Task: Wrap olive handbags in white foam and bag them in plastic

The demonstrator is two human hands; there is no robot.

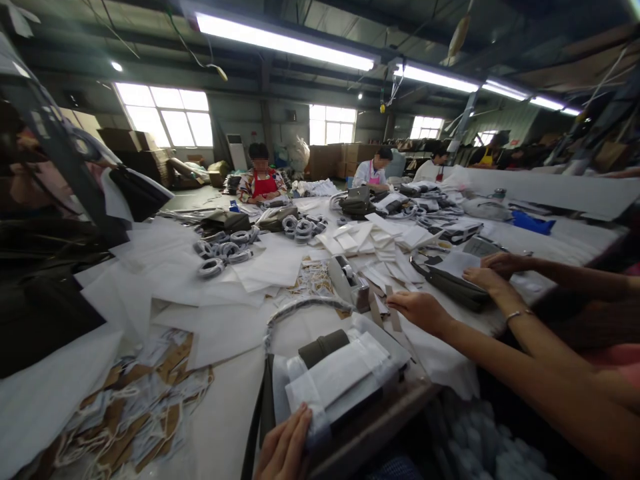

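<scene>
A dark olive handbag (324, 348) lies before me, partly covered in white wrapping paper (345, 373). Its looped handle (290, 308) is wrapped in clear plastic. My left hand (284, 443) rests on the near left edge of the wrapping, fingers stretched and side by side. Farther right, my right hand (423, 312) reaches past the bag with its fingertips pinched on a narrow grey-brown strip (394, 317). Just left of it stands a grey tape dispenser (347, 283).
Tags with strings (145, 407) lie at left by white sheets (165, 267). Wrapped rings (227, 253) and paper pieces (373, 237) are farther back. A co-worker's hands (493, 270) work on a dark bag (457, 287) at right; other people sit across the table.
</scene>
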